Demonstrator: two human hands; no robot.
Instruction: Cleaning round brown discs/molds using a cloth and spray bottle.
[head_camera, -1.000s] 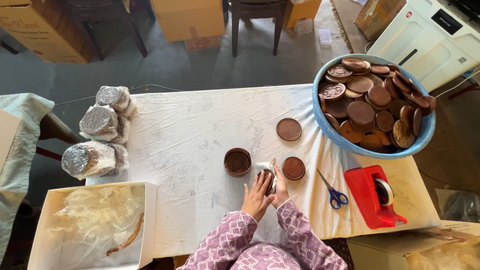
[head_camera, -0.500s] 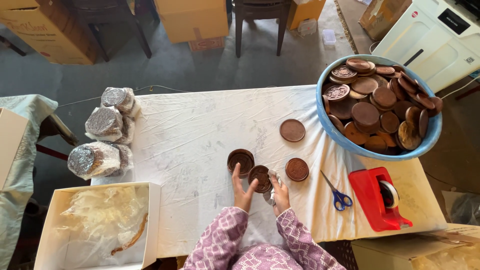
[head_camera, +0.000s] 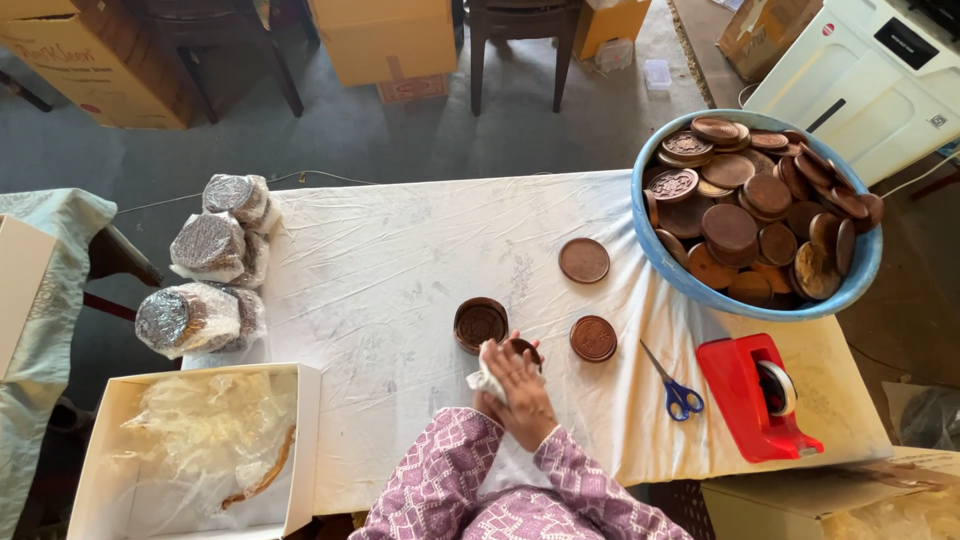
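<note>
Gripping a small brown disc (head_camera: 524, 350) at the table's (head_camera: 400, 260) near edge, my left hand (head_camera: 490, 405) lies mostly hidden underneath; my right hand (head_camera: 520, 385) clutches a white cloth (head_camera: 483, 378). I should wipe firmly, evenly.

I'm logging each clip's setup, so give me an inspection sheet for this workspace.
Surface: table under a wrinkled white cloth.
Job's things: small brown disc and white cloth under the hands; brown round dish beside them; two flat brown discs lying apart.
Clutter: blue basin heaped with brown discs; blue-handled scissors; red tape dispenser; three plastic-wrapped stacks; open white box.
Grips: right hand laid over the left hand, which is mostly hidden.
Cables: thin cord on the floor behind the table.
Surroundings: cardboard boxes, chair, white machine.
</note>
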